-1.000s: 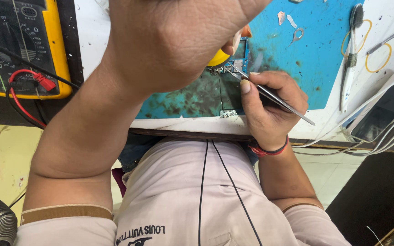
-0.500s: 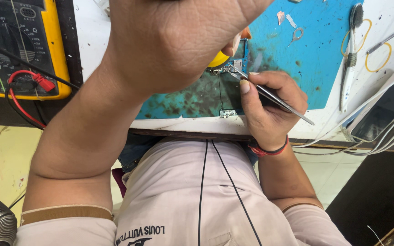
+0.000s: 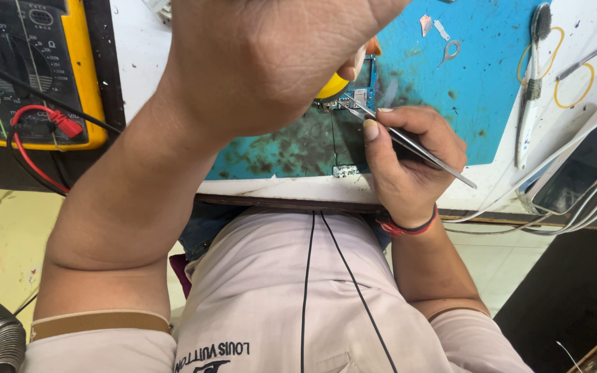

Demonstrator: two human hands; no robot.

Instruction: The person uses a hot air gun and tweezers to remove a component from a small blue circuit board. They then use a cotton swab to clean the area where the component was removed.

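Tweezers (image 3: 409, 143) unmoved, pinched in right hand (image 3: 409, 162) fingers, left hand (image 3: 271, 62) gripping yellow tool (image 3: 331, 87) as before

Mat (image 3: 478, 83) blue w/ dark stains; multimeter (image 3: 84, 76) yellow/black; wristband (image 3: 409, 226) red.

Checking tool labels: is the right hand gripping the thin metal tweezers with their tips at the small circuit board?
Yes, the right hand pinches the thin metal tweezers, whose tips reach the small circuit board on the blue work mat.
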